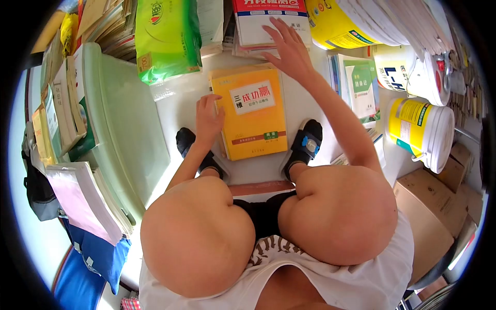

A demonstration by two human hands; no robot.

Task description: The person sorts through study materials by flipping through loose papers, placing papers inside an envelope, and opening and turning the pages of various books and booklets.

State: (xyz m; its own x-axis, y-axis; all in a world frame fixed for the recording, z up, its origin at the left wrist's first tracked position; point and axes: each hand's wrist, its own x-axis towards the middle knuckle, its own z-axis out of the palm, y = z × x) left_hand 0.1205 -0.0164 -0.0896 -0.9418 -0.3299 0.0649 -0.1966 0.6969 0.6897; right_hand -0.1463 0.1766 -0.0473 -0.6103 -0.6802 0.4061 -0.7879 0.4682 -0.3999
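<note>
A yellow book (pixel 253 116) with a white title label lies on top of a stack on the floor between my feet. My left hand (pixel 209 119) is at the stack's left edge, its fingers bent near the upper left side and nothing visible in them. Beyond the yellow book, a red and white book (pixel 258 31) tops another pile. Over that pile's lower right part, my right hand (pixel 290 50) is spread open with fingers apart. Whether its fingertips touch the cover cannot be told.
A green plastic pack (pixel 169 39) lies at upper left beside a pale green bin (pixel 121 124). Small books (pixel 360 90) and yellow-white buckets (pixel 418 129) stand on the right, with a cardboard box (pixel 431 206) nearer. Sandals (pixel 305 147) are on my feet.
</note>
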